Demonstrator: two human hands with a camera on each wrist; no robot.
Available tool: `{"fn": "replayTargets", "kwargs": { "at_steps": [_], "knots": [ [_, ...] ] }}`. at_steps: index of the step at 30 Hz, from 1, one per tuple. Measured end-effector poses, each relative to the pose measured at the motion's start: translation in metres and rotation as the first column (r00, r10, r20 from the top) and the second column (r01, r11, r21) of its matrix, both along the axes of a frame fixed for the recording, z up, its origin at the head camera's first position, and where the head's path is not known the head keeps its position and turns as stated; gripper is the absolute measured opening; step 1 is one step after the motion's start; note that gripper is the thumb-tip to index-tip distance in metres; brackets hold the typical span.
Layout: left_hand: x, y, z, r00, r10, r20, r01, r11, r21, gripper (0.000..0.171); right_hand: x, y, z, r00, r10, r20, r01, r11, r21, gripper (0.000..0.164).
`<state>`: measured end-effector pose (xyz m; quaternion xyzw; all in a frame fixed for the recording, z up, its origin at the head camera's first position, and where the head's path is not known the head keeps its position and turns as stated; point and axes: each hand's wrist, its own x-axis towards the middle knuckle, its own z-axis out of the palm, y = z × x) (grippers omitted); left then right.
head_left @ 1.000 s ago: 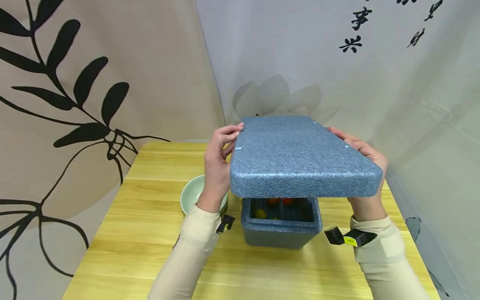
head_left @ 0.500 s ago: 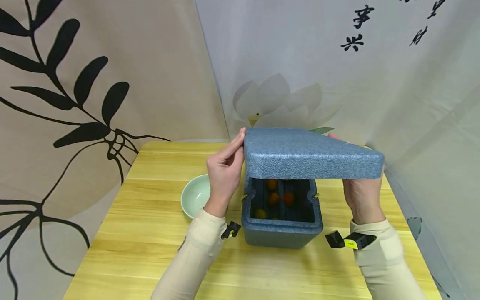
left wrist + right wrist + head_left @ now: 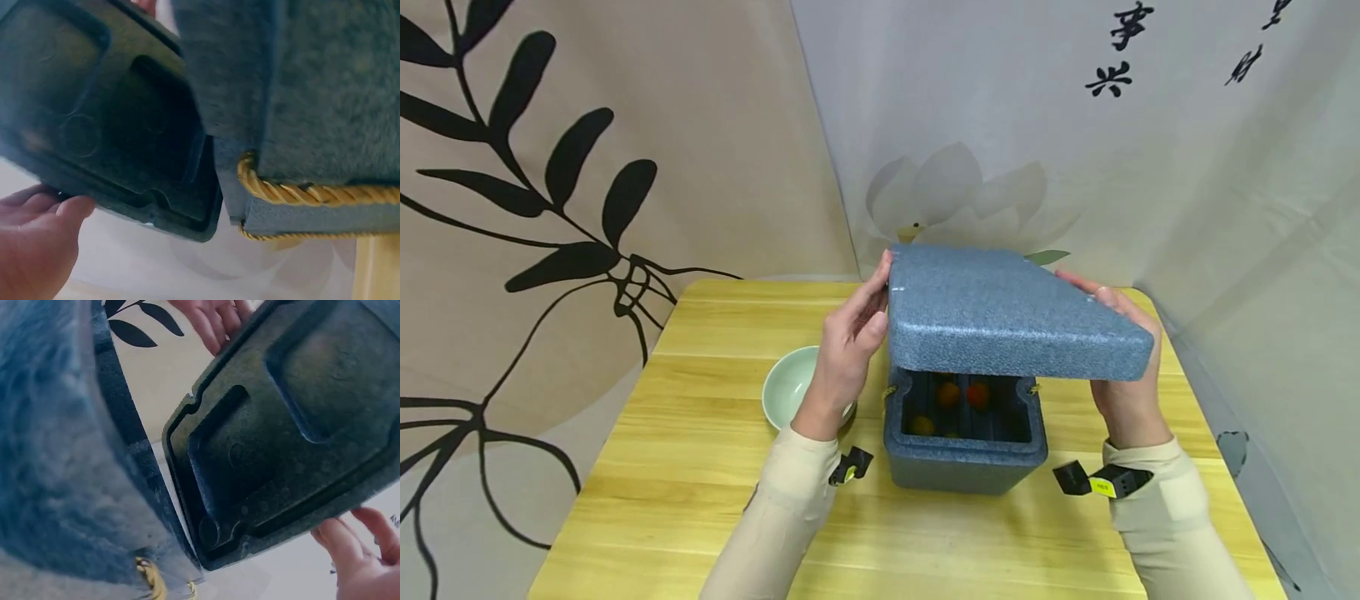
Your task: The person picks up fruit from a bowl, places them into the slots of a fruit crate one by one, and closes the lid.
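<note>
A blue-grey foam lid is held over an uncovered foam box of the same colour. My left hand grips the lid's left edge, and my right hand grips the right edge. In the left wrist view the lid's recessed underside shows, with its far end close to the box wall. Inside the box lie orange-red balls or fruits and a yellowish one; the lid hides the box's far part. Yellow twisted rope runs along the box's side.
A pale green bowl stands on the wooden table left of the box, partly behind my left hand and forearm. Behind the table hangs a cloth backdrop with leaf and flower prints.
Both hands have shifted the lid; its left edge now lies farther right and more of the box's inside shows than a second ago. Over the last half second its near edge has dropped slightly.
</note>
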<state>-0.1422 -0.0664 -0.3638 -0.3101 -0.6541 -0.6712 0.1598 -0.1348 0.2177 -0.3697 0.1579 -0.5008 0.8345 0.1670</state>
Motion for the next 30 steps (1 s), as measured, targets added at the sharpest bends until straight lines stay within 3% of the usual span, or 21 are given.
{"fn": "replayTargets", "kwargs": {
  "at_steps": [4,7,16,24,30],
  "knots": [
    [0.004,-0.004,0.0,0.991,-0.124,0.039,0.123,0.992,0.029,0.084,0.003,0.005,-0.003,0.998,0.052,0.018,-0.053,0.997,0.057,0.03],
    [0.004,-0.004,-0.002,0.984,-0.169,0.056,0.167,0.985,0.041,0.075,0.005,0.007,-0.005,0.998,0.047,0.033,-0.05,0.993,0.105,0.031],
    [0.001,-0.004,-0.027,0.975,-0.127,0.183,0.144,0.986,-0.08,0.073,0.014,0.005,-0.024,0.991,0.123,0.046,-0.127,0.987,0.101,0.032],
    [-0.004,-0.001,-0.057,0.948,-0.123,0.294,0.149,0.987,-0.068,0.076,0.018,-0.002,-0.054,0.987,0.062,0.147,-0.096,0.968,0.233,0.037],
    [-0.003,0.002,-0.072,0.948,-0.119,0.294,0.127,0.992,-0.006,0.077,0.024,-0.011,-0.065,0.973,-0.015,0.23,-0.055,0.954,0.295,0.044]
  ]
}}
